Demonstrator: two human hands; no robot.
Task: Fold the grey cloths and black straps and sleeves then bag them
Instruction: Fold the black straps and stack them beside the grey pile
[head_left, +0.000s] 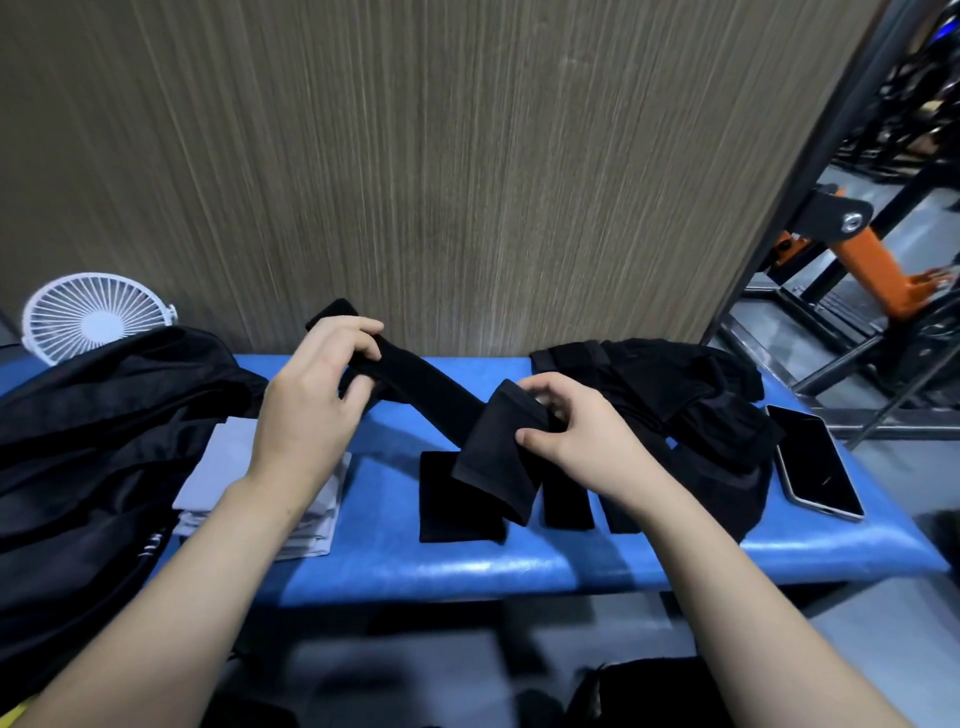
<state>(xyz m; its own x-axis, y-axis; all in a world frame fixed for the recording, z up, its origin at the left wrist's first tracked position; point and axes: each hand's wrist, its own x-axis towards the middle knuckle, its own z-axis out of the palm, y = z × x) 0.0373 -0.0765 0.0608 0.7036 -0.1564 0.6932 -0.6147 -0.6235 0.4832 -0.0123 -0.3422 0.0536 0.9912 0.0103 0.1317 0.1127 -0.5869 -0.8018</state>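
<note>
A long black sleeve (431, 395) stretches in the air between my hands above the blue bench (467, 566). My left hand (311, 405) grips its far end. My right hand (576, 431) pinches the near end, which hangs down folded over. Under it lie folded black pieces (452, 514) and two narrow black straps (566, 504) flat on the bench. A stack of folded grey cloths (223, 467) sits partly under my left wrist. A black bag (93, 441) lies open at the left.
A heap of black sleeves and straps (691, 410) fills the bench's right part. A phone (815, 462) lies at the right end. A white fan (93, 317) stands at the back left by the wood-grain wall. Orange and black gym equipment (872, 270) is at the right.
</note>
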